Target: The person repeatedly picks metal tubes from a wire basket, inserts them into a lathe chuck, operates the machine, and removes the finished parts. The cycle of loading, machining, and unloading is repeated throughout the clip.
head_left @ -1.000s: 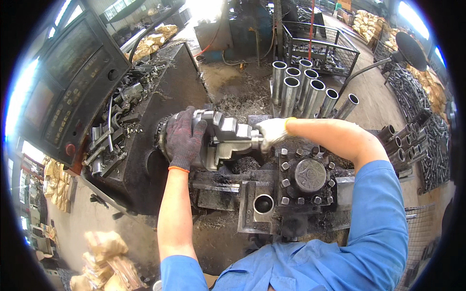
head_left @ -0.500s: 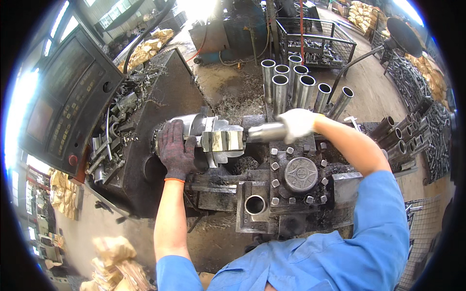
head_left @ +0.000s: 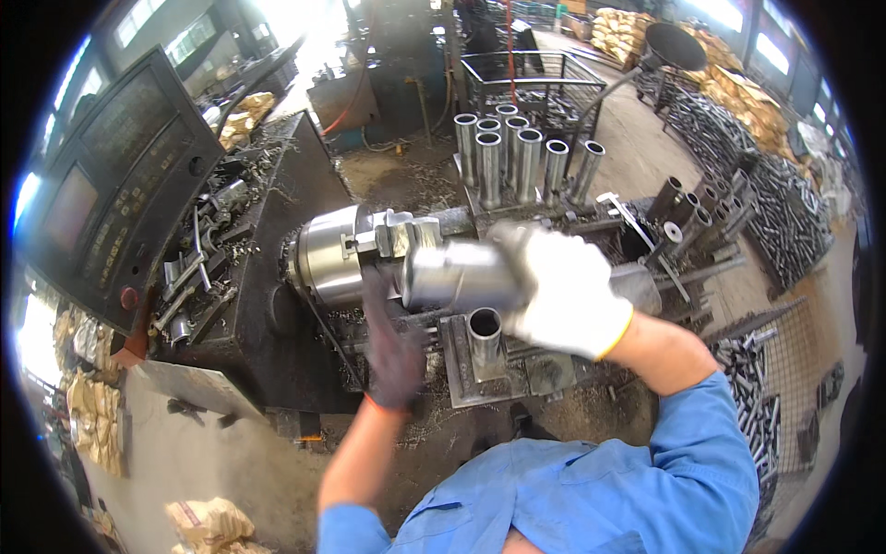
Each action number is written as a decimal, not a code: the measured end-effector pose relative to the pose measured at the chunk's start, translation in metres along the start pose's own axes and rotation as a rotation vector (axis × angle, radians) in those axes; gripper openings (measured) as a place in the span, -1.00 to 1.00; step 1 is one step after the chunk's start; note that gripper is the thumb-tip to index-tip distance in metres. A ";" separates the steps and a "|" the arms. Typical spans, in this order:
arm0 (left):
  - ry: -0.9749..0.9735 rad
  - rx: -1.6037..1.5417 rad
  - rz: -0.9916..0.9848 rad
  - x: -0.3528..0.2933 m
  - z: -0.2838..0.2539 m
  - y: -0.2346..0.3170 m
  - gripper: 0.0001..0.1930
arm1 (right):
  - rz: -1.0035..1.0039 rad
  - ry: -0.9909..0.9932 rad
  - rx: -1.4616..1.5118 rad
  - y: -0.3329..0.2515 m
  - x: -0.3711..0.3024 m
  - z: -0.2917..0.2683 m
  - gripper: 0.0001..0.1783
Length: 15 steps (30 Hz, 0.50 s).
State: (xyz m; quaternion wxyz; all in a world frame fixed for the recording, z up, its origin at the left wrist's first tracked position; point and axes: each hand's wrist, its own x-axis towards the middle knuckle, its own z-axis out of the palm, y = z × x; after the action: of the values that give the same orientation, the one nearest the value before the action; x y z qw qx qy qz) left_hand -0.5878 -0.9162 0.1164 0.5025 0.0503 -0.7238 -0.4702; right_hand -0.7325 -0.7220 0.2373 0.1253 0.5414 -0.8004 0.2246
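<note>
The white-gloved right hand (head_left: 574,297) wraps round a metal tube (head_left: 454,277) just right of the chuck (head_left: 330,247); the blurred left hand (head_left: 393,358) is near the chuck's lower right, grip impossible to tell; standing tubes (head_left: 528,168) lie farther right

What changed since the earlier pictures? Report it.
The left hand has come off the chuck, toward the body and right. The right hand keeps hold of the metal tube, now nearer the camera. The standing tubes stay put.

Metalworking workshop, lathe chuck (head_left: 330,258), control panel (head_left: 120,198), standing steel tubes (head_left: 528,171)
</note>
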 end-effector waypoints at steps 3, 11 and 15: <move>0.120 -0.459 -0.494 -0.093 0.012 0.040 -0.24 | 0.011 -0.306 0.016 -0.048 -0.052 0.046 -0.04; 0.211 -0.672 -1.286 -0.149 -0.003 -0.007 -0.48 | 0.563 -0.854 0.387 -0.028 -0.159 0.171 -0.20; 0.303 -0.954 -1.387 -0.174 -0.005 -0.023 -0.54 | 0.750 -0.902 0.568 -0.004 -0.180 0.201 -0.18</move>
State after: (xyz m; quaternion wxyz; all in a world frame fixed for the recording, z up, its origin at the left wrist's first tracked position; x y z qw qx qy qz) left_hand -0.5081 -0.8372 -0.0184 0.1598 0.3275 -0.1789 -0.9139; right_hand -0.6513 -0.6772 -0.0161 -0.4580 0.2783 -0.8186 0.2066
